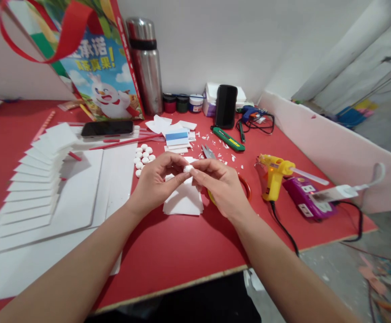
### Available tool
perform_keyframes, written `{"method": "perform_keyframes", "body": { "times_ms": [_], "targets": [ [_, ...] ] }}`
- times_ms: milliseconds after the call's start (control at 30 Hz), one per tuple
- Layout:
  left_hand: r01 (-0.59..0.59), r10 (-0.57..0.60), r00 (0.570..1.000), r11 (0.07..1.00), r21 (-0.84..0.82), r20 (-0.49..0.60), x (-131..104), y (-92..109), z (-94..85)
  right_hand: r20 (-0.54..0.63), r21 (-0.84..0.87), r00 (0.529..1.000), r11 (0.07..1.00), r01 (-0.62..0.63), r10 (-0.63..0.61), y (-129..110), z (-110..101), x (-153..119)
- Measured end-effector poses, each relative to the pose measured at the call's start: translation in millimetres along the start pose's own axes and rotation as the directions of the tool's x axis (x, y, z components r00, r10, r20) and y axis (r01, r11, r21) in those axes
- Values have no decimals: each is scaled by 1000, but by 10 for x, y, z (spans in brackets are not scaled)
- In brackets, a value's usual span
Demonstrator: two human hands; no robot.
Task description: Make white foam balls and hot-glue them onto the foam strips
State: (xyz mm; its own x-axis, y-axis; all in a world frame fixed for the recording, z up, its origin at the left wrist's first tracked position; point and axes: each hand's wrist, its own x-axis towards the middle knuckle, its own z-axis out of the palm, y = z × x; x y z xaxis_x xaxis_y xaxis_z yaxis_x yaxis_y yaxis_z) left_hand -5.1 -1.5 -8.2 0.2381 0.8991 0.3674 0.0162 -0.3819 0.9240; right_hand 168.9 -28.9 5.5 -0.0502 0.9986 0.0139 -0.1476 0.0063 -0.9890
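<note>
One smooth red tabletop [182,251] bears one shiny, cylindrical metal flask [150,78] and three squat, round jars [182,104]. Above flat white sheets [183,201], left hand [156,181] and right hand [220,184] pinch one small white piece [188,168] (roundish, rough-looking).

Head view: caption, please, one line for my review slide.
Both hands pinch a small white piece above white paper on a red table.
</note>
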Motion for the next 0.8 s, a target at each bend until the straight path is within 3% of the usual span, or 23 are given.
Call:
{"method": "perform_keyframes", "body": {
  "times_ms": [333,500,600,700,767,800],
  "targets": [
    [120,-117,993,985,-127,27,13,42,0,13,2,999,999,36,-36,50,-41,55],
    [54,-56,998,997,-46,-31,23,53,15,21,-76,999,996,49,-48,86,-40,69],
    [29,-30,999,999,-16,-35,32,51,14,-32,-222,992,969,109,-119,80,-49,66],
    [125,-130,991,981,-146,-26,41,29,4,-129,-513,954,841,169,-270,-7,-118,3],
    [185,-200,980,938,-294,-20,49,6,-6,-141,-732,935,671,123,-325,-103,-213,-84],
    [213,-235,972,907,-363,-17,55,-5,-11,-120,-836,931,541,94,-346,-151,-271,-135]
  ]
}}
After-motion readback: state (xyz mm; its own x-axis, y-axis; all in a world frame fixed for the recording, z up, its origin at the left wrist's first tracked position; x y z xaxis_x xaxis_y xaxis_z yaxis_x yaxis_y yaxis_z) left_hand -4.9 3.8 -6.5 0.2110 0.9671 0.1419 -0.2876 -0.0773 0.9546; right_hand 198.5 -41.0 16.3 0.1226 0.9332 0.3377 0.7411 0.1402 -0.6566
